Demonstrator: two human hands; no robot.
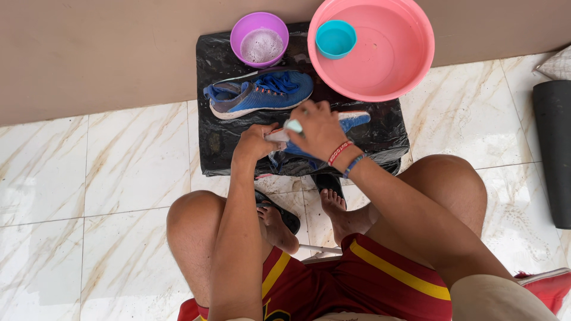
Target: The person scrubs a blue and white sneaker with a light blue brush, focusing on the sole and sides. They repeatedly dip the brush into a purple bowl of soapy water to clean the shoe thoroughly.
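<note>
I sit low over a black plastic sheet [380,134] spread on the floor. My left hand [254,142] grips one end of a blue sneaker [354,120] that lies across the sheet in front of me. My right hand [318,129] is closed around a small pale brush handle [292,126] pressed onto that shoe. A second blue sneaker [262,92] with a white sole rests on its side just beyond, untouched.
A purple bowl [260,39] of foamy water stands at the sheet's far edge. A large pink basin [380,47] beside it holds a teal cup [335,38]. A dark rolled mat [553,148] lies at the right. White marble tiles surround the sheet.
</note>
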